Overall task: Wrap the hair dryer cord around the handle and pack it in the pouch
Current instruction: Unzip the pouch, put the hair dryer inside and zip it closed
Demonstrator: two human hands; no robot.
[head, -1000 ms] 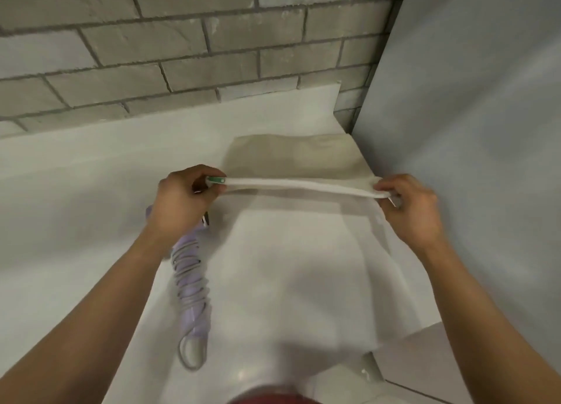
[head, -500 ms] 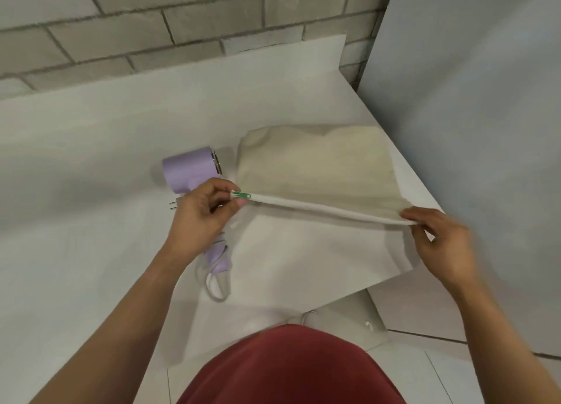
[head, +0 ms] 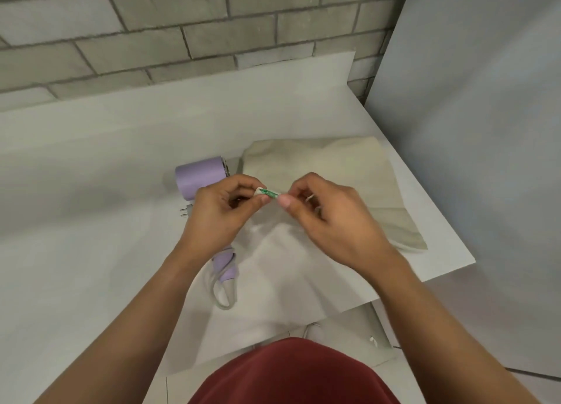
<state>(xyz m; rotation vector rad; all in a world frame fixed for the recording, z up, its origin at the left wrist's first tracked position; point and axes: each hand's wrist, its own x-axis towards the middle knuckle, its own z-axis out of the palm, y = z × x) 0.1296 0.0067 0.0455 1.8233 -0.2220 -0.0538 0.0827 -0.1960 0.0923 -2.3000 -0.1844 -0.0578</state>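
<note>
A lilac hair dryer (head: 202,181) lies on the white counter (head: 91,236), its handle (head: 225,265) wrapped in grey cord with a loop (head: 223,294) at the near end and the plug (head: 185,211) poking out left. To its right lies the beige fabric pouch (head: 328,167), its white opening edge raised. My left hand (head: 221,215) pinches the pouch's rim at a small green tag (head: 268,192). My right hand (head: 321,218) pinches the same rim just to the right of the tag, fingers curled. My arms hide part of the handle and pouch.
A grey brick wall (head: 182,24) runs behind the counter. A pale panel (head: 485,130) stands at the right, close to the counter's right edge (head: 440,221). A tiled floor (head: 349,337) shows below the counter. My red clothing (head: 291,373) fills the bottom middle.
My right hand has slid left along the pouch's rim and now meets my left hand at the green tag. The stretched opening has gone slack. The view has tilted down.
</note>
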